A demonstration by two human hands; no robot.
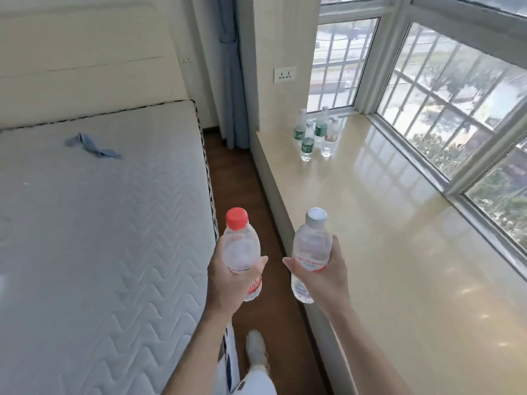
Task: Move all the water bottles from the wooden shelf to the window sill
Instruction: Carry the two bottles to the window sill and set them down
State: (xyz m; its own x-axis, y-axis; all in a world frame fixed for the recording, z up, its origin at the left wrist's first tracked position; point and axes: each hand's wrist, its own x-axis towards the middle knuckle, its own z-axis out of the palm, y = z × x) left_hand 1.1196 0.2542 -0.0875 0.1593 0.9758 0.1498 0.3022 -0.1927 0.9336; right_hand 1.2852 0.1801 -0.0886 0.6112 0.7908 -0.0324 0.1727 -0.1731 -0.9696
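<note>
Red-capped bottle (242, 248) upright, left hand (225, 277) fingers curled round middle; grey-capped bottle (312, 246) same in right hand (326, 277).

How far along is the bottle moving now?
Done: a cluster of bottles already stands on the window sill. In hand: the left hand holds a red-capped bottle, the right hand a white-capped bottle. Left: setting both down; the shelf is out of view.

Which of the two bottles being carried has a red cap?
The red-capped bottle is the one the left hand holds, nearer the mattress. The right hand holds the grey-capped bottle, nearer the window sill.
</note>
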